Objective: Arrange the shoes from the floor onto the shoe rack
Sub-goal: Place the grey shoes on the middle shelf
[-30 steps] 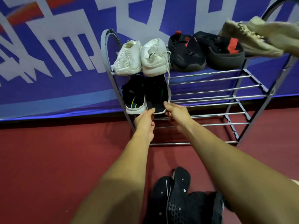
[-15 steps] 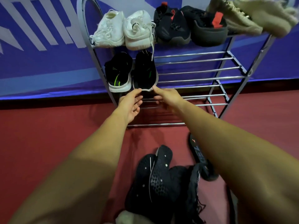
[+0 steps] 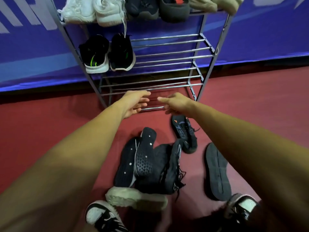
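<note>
Head view:
- Left hand, right hand, frame centre: both empty, fingers loose, before shoe rack lowest bars.
- Black-green sneaker pair, upper left on middle shelf, tucked at one end, leaving room.
- Black shoe pile, lower centre on floor: likely next pickup.

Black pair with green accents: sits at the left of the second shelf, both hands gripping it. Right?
Partly. The head view shows the black pair at the left of the second shelf, but the left hand and right hand are open and empty, below it.
</note>
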